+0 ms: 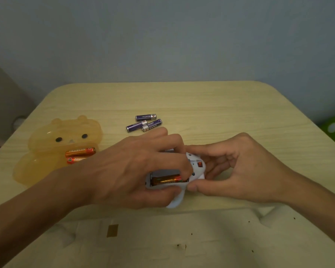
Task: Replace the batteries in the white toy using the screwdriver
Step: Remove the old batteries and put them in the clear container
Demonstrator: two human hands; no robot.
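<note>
I saw the white toy [195, 169] near the middle of the tabletop's [230, 113] near edge, with both hands on it and its battery bay facing up. The bay was open, and an orange battery [165, 180] lay lengthwise in it. The left hand [132, 169] was curled over the toy, thumb along its near side and fingertips down at the battery's right end. The right hand [238, 167] pinched the toy's right end between thumb and bent fingers, beside a small orange switch [200, 164].

Three purple batteries [144, 123] lay loose towards the middle of the tabletop, just beyond the left hand. Near the left edge sat a translucent orange bear-shaped case [52, 144], with two more orange cells [79, 154] in it.
</note>
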